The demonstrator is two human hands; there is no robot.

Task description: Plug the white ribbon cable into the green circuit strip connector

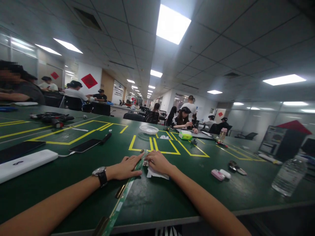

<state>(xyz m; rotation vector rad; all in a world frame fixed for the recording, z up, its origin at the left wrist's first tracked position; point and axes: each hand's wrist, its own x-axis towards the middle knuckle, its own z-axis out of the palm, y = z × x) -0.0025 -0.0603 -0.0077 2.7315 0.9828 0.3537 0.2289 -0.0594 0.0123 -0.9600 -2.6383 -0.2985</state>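
Because the green circuit strip (125, 196) is long and narrow, two hands seem needed to keep it steady on the bench (187, 205). It slants away from the bench's near edge, its near end leaving the frame; brownish-gold tabs (120, 191) project from its left side.

Left hand (124, 167): laid across the strip, thumb apart from the outstretched fingers, probably pressing it down against sliding. Right hand (159, 162): at the strip's far end, fingers bent over it; whether they pinch anything is hidden, cannot tell. Bent posture suggests finer work than the left's.

Just right of the strip, crumpled white paper (157, 174) lies partly beneath the right hand, perhaps kept there for easy reach. Beyond the strip's far end: yellow tape outlines (167, 152), likely marking places, and a white dish (149, 130).

Left of the strip: a dark phone (86, 145), cabled to a white power bank (27, 166), presumably charging. Well right of the strip: a pink case (218, 174) and a clear bottle (289, 177), both apparently set aside from the working area.
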